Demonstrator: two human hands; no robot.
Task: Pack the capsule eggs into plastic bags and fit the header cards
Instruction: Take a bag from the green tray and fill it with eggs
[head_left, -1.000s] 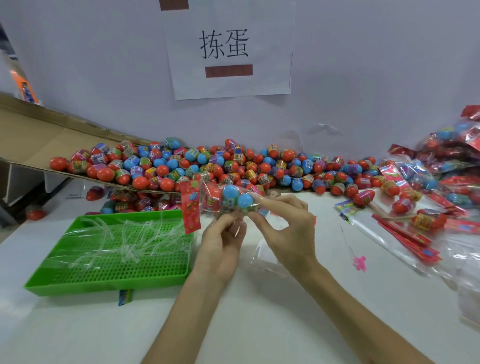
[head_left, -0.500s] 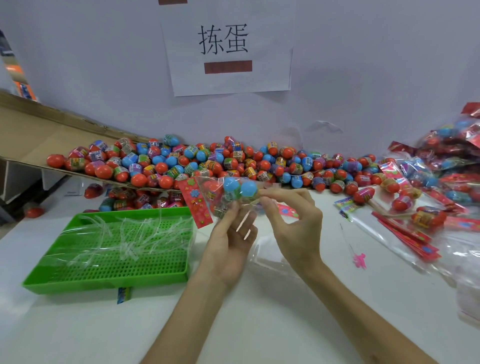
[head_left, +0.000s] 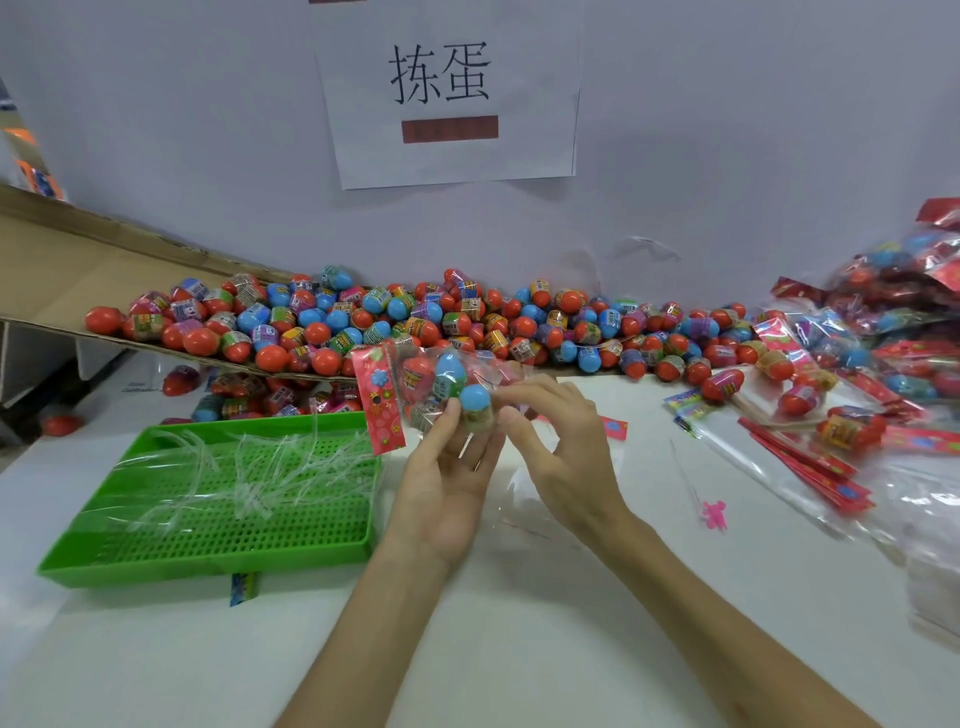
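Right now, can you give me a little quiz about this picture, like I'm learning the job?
1. True or false: the green tray sits nearer the left hand than the right hand.
2. What do both hands hold? A. a bag of eggs B. scissors C. a cup
3. Fill in: the card on that bag is mostly ____.

Key: 1 true; 2 A; 3 red.
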